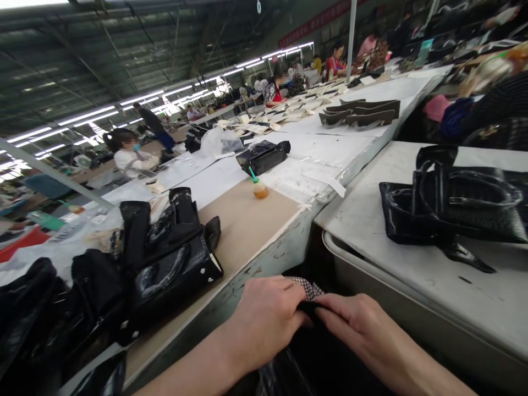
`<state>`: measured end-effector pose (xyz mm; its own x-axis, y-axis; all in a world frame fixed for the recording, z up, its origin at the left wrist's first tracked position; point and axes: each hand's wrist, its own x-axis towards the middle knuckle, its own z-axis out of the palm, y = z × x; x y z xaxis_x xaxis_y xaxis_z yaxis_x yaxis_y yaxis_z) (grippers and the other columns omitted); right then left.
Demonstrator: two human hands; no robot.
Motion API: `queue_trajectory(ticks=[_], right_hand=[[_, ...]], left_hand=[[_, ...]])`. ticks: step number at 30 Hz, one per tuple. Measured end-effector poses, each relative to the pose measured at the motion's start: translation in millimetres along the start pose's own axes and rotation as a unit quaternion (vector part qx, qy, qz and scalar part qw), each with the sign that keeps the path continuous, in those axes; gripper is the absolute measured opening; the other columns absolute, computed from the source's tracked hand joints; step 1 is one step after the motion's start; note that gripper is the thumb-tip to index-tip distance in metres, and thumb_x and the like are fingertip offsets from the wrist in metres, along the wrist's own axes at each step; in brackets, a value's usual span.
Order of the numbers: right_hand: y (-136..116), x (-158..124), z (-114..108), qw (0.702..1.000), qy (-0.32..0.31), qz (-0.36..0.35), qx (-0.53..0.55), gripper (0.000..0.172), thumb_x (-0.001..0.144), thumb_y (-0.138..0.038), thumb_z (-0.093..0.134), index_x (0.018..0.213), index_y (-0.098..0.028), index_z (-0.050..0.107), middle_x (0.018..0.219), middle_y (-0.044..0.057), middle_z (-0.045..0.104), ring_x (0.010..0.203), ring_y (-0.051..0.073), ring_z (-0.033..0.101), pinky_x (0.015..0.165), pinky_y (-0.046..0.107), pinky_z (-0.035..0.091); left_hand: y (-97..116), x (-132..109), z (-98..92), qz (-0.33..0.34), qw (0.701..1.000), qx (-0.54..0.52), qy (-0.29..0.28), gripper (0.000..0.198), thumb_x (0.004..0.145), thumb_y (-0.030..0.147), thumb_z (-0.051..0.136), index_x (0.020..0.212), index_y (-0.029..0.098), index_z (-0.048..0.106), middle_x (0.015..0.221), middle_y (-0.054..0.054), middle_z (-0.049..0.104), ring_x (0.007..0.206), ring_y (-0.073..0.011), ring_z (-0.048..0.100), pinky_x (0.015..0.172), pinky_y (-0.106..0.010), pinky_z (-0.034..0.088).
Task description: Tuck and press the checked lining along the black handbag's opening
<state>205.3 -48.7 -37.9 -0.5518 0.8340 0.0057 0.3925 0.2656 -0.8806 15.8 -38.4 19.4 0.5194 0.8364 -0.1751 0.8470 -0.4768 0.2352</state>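
Note:
My left hand [268, 308] and my right hand [352, 319] are close together at the lower middle, low in front of me and beside the table edge. Both have their fingers closed on the upper edge of a black bag [325, 357], the thumbs and fingertips pinching the dark material. Most of the bag runs down out of the picture, and a shiny strip shows on its left. Behind my fingers a piece of checked cloth [307, 286] is visible; I cannot tell whether it belongs to the bag.
Several black handbags [173, 275] crowd the left table. A small glue bottle [259, 190] with a green nozzle stands on brown board [231, 220]. More black bags lie on the right table [358, 198]. Dark pieces [358, 113] stand farther back. Other people work in the distance.

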Motion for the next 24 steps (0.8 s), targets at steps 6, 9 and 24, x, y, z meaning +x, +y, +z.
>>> queue_trajectory(ticks=[6,9,24], right_hand=[[-11,-23,19,0.997,0.026,-0.027,-0.061,0.030,0.096,-0.023,0.037,0.089,-0.021,0.066,0.080,0.002,0.070,0.073,0.018,0.069,0.067,0.025,0.048],[-18,-33,29,0.994,0.044,-0.039,-0.088,0.028,0.095,-0.022,0.037,0.094,-0.021,0.065,0.085,0.003,0.071,0.077,0.020,0.070,0.068,0.027,0.048],[-18,-50,31,0.997,0.051,-0.029,-0.044,0.030,0.100,-0.028,0.036,0.105,-0.027,0.066,0.092,-0.001,0.073,0.078,0.018,0.069,0.074,0.030,0.049]], left_hand=[[25,-20,-5.8,-0.050,0.996,0.049,-0.056,0.042,0.059,0.046,0.084,0.083,0.021,0.061,0.088,0.001,0.071,0.078,-0.0264,0.068,0.055,-0.029,0.038],[33,-29,-6.4,-0.066,0.993,0.079,-0.064,0.027,0.066,0.032,0.077,0.084,0.021,0.060,0.086,0.000,0.071,0.076,-0.0284,0.068,0.052,-0.030,0.037],[19,-61,36.9,0.133,0.960,0.057,0.239,0.024,0.094,0.020,0.054,0.070,0.015,0.058,0.063,-0.001,0.059,0.059,-0.0152,0.054,0.056,-0.028,0.038]])
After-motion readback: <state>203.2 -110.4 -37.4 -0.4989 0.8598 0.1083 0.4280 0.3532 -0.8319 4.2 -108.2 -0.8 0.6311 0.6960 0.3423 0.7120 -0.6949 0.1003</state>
